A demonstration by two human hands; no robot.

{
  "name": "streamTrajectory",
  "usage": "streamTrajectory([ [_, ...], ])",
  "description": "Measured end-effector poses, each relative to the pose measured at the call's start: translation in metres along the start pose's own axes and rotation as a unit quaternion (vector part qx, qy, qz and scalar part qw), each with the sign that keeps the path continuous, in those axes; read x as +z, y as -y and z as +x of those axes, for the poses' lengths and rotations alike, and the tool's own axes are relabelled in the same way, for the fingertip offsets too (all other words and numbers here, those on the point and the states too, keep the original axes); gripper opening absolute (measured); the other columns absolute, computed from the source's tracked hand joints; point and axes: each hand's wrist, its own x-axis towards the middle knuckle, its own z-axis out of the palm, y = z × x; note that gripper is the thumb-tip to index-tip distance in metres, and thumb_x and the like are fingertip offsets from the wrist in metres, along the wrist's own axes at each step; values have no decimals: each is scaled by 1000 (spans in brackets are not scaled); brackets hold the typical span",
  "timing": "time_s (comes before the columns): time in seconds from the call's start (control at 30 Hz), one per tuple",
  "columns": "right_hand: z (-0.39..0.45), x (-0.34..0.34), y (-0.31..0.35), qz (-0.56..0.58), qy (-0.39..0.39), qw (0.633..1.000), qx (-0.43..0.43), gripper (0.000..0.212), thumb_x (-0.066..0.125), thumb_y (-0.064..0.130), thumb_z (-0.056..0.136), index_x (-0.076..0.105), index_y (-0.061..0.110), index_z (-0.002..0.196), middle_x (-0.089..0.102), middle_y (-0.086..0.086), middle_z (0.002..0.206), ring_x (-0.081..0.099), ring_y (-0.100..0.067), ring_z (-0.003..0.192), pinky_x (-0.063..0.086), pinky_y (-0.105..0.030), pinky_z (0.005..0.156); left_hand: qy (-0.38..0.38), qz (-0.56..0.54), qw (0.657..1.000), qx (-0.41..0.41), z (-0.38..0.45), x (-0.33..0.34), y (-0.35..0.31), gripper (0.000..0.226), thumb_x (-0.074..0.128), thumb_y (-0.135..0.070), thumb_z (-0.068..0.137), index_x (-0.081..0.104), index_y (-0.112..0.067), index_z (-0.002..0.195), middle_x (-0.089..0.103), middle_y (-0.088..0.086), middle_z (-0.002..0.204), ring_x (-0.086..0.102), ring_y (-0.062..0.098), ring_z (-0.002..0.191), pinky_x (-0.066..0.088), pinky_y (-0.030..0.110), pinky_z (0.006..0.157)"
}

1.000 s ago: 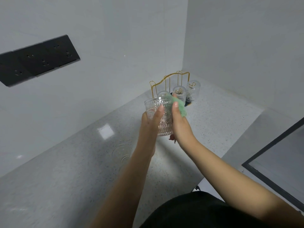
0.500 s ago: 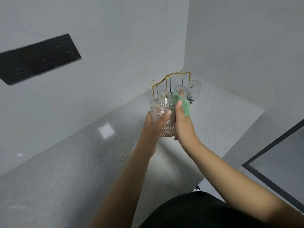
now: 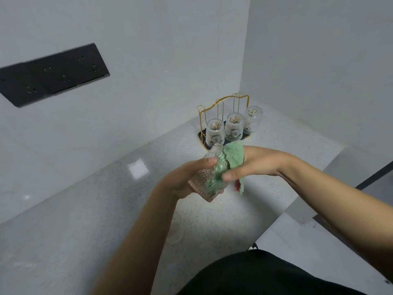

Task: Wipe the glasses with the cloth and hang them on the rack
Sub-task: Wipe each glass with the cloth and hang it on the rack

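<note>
My left hand (image 3: 187, 177) grips a ribbed clear glass (image 3: 209, 179), tilted with its mouth toward the upper right, above the counter. My right hand (image 3: 253, 165) holds a green cloth (image 3: 232, 158) that is stuffed into the glass, with its thumb on the outside of the glass and a flap hanging below. Behind them stands a gold wire rack (image 3: 223, 107) on a dark base, with three ribbed glasses (image 3: 234, 126) hung upside down on it.
The speckled grey counter (image 3: 106, 209) runs into a corner between two white walls. A black socket panel (image 3: 53, 73) sits on the left wall. A dark-framed panel (image 3: 374, 175) lies at the right edge, where the counter steps down.
The glass was upright in both hands; now it is tilted, lower and further right. My right hand has turned sideways and pushed the cloth into the glass. The rack is now fully uncovered.
</note>
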Motion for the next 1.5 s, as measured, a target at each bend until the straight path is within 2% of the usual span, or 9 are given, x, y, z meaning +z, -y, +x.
streamTrajectory([
  [0.13,4,0,-7,-22,89,995,40,29,69,-1,77,68,26,86,70,12,78,62,-5,72,47,-43,71,163,28,985,39,9,18,-5,38,32,-30,89,51,2,94,48,21,84,47,31,68,37,40,70],
  [0.3,5,1,-16,59,50,996,36,25,59,-9,82,61,-3,106,71,3,89,65,-9,83,53,-23,64,203,34,978,32,9,8,-10,49,32,-40,96,47,4,110,45,17,86,46,32,72,43,46,64],
  [0.47,8,-1,-27,273,-84,957,52,31,66,0,72,68,10,101,69,-12,101,68,-25,86,57,-40,60,-26,-44,999,15,2,-11,9,66,44,-60,91,53,-12,136,54,19,132,57,36,108,56,38,70],
  [0.63,12,7,-26,320,-142,935,58,25,67,11,72,66,8,97,65,-13,92,64,-22,68,52,-28,45,-265,5,959,102,10,12,29,48,69,-48,79,51,-21,114,62,11,112,70,15,86,55,30,60],
  [0.9,11,19,-31,-110,-47,992,-26,27,62,11,82,62,1,107,67,-10,103,63,-21,97,52,-31,85,-184,-93,976,-63,2,16,11,52,35,-57,98,66,-16,106,69,-1,76,60,10,62,44,19,49],
  [1.13,12,9,-32,315,-159,935,46,32,69,5,70,66,4,102,65,-18,102,63,-29,81,50,-27,47,-321,81,936,121,5,22,35,47,59,-55,78,52,-25,113,63,6,106,67,9,74,48,24,43],
  [1.23,12,18,-32,219,-119,968,-8,25,64,15,81,64,6,104,67,-12,94,60,-33,87,50,-31,54,-300,9,946,119,5,27,31,56,55,-59,82,59,-11,111,66,12,84,61,18,58,44,24,42],
  [1.37,12,25,-34,-29,-30,995,-86,16,59,4,87,61,0,103,66,-2,93,63,-20,93,49,-30,85,-209,-47,976,-31,-1,23,14,58,34,-58,98,70,-12,100,65,6,67,55,20,58,38,21,47],
  [1.5,9,5,-27,107,-137,985,-11,25,61,-5,79,64,0,103,69,-11,99,66,-21,92,53,-24,74,-234,-13,972,32,1,27,21,51,42,-61,92,59,-20,116,69,9,97,65,16,63,46,21,46],
])
